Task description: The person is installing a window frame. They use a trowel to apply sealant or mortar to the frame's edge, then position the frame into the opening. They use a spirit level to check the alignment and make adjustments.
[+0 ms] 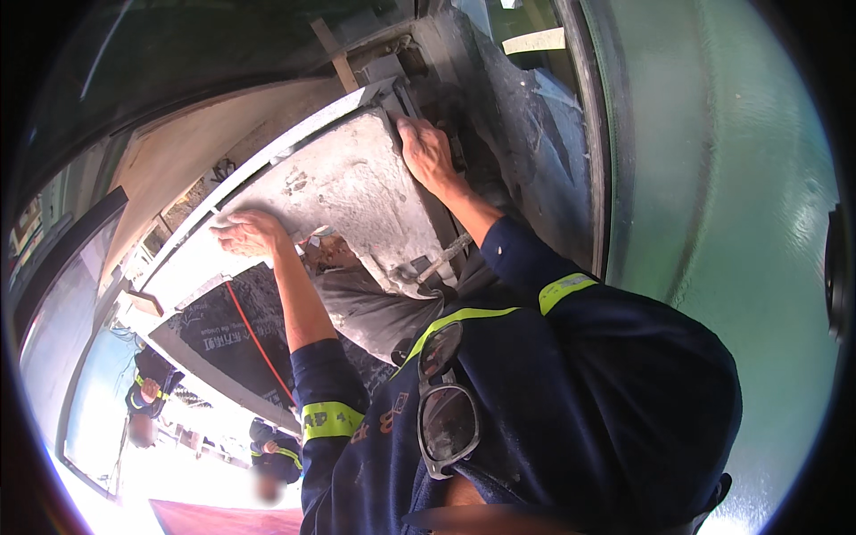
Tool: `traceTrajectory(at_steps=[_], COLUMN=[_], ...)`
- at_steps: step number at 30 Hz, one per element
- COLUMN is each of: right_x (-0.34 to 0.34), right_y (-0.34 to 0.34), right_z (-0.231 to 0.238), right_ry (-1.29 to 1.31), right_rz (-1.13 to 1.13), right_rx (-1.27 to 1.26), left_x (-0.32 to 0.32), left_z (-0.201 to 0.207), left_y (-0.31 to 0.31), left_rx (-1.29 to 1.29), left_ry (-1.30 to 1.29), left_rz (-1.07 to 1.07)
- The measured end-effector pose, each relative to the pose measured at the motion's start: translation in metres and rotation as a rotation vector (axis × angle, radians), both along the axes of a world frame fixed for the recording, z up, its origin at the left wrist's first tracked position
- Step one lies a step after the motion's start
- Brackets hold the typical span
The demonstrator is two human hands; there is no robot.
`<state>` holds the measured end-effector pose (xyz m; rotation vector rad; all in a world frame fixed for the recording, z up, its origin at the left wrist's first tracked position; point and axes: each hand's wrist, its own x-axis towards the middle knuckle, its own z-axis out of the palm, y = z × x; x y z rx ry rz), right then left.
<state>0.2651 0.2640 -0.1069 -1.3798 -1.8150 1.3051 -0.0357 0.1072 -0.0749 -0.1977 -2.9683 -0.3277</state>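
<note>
A pale grey, rough slab [343, 178] extends across the space in front of me, its surface patchy and stained. A straight light-grey strip [308, 125] runs along its far edge. My left hand [251, 234] lies on the slab's left part with fingers stretched out, holding nothing. At the slab's right end, my right hand [428, 153] has its fingers bent around the side edge; some fingertips are hidden. Below the slab, by my lap, sits a dirty stick-like handle [446, 257]; what it belongs to is unclear.
A dark printed sheet [236, 343] with a red cord [259, 339] across it is at left. A green glossy panel [704, 178] rises on the right beside a dark frame [596, 134]. Two people [147, 392] are farther off, lower left. Sunglasses [448, 419] hang on my top.
</note>
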Motion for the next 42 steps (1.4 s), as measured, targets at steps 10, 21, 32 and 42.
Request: traceTrajectory(at_steps=[10, 21, 32, 42], right_x=[-0.007, 0.008, 0.036, 0.034], right_y=[-0.012, -0.011, -0.014, -0.081], right_z=[0.024, 0.026, 0.095, 0.149], right_ry=[0.036, 0.097, -0.084, -0.638], right_rz=[-0.067, -0.060, 0.375, 1.363], right_rx=[0.115, -0.054, 0.131, -0.013], left_x=[-0.001, -0.004, -0.010, 0.168], left_z=[-0.002, -0.010, 0.027, 0.110], left_y=[-0.002, -0.010, -0.028, -0.149], left_rx=[-0.020, -0.044, 0.419, 0.580], left_ry=[0.011, 0.038, -0.289, -0.185], left_rz=[0.010, -0.084, -0.056, -0.545])
